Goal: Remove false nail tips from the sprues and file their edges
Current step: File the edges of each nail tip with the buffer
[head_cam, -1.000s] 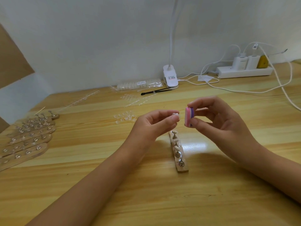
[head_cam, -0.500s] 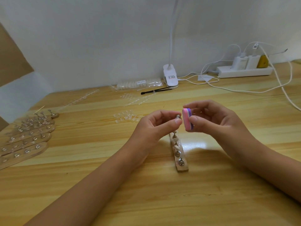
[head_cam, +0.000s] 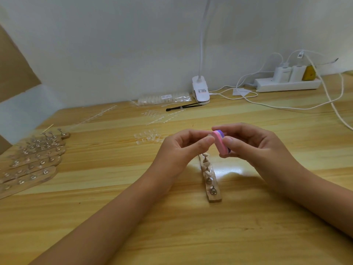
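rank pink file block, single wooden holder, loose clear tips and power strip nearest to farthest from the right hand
1. pink file block: pinched in the right hand.
2. single wooden holder: on the table just below the hands.
3. loose clear tips: left, slightly farther back.
4. power strip: back right, by the wall.

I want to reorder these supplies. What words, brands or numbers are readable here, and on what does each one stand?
No text can be read.
Sticker on the lamp clip: dark print, too blurred to read.
Label on the bag of nail tips: too small to read.
Tag on the white cable: dark marks, unreadable.
Nail file: no print visible.
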{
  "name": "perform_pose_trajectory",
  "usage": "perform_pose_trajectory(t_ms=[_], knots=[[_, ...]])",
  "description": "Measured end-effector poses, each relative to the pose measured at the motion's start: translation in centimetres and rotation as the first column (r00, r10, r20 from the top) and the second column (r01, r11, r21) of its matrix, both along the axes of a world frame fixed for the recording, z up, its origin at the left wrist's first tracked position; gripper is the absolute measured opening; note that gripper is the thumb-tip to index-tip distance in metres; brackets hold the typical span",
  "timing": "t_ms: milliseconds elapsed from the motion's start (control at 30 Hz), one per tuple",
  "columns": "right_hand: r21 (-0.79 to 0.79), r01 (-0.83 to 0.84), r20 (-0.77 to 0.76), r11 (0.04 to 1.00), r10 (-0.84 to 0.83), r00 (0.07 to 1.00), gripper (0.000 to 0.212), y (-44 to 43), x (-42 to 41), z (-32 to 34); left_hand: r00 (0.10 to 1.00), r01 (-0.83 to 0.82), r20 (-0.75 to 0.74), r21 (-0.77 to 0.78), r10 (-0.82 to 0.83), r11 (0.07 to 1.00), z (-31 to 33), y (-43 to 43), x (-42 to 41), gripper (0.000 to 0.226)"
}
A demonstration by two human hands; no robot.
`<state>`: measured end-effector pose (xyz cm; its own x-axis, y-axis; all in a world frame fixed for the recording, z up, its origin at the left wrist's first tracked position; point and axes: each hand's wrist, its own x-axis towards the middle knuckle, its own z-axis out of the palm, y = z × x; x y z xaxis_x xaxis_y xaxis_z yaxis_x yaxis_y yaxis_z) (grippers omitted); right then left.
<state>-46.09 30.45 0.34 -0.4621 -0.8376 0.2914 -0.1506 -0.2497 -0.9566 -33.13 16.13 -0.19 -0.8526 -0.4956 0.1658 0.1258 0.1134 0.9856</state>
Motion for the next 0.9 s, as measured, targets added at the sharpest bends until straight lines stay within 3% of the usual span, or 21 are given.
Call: perform_pose_trajectory(t_ms=[200, 367, 533, 667, 900], knots=[[-0.003, 0.010, 0.001, 1.000, -0.010, 1.000, 0.030, -0.10, -0.13, -0.22, 1.000, 0.018, 0.013, -0.082, -0.017, 0.996, -0.25, 0.17, -0.08, 0.032], [-0.007, -0.003, -0.001, 1.000, 0.003, 1.000, 0.031, -0.16, -0.18, -0.13, 1.000, -0.019, 0.007, -0.012, 0.019, 1.000, -0.11, -0.04, -0.07, 0.035], [-0.014, 0.054, -0.017, 0.998, -0.054, 0.998, 0.033, -0.21, -0.07, -0.09, 0.999, 0.023, 0.049, -0.084, -0.019, 0.996, -0.33, 0.48, -0.16, 0.038], [-0.004, 0.031, -0.029, 1.000, -0.031, 0.999, 0.032, -0.03, 0.05, 0.08, 1.000, -0.023, 0.010, 0.018, 0.023, 1.000, -0.02, 0.13, -0.14, 0.039], [-0.008, 0.032, -0.027, 0.999, -0.032, 0.999, 0.032, -0.10, -0.03, 0.07, 0.999, 0.018, 0.043, -0.041, -0.016, 0.999, -0.04, 0.67, -0.14, 0.039]])
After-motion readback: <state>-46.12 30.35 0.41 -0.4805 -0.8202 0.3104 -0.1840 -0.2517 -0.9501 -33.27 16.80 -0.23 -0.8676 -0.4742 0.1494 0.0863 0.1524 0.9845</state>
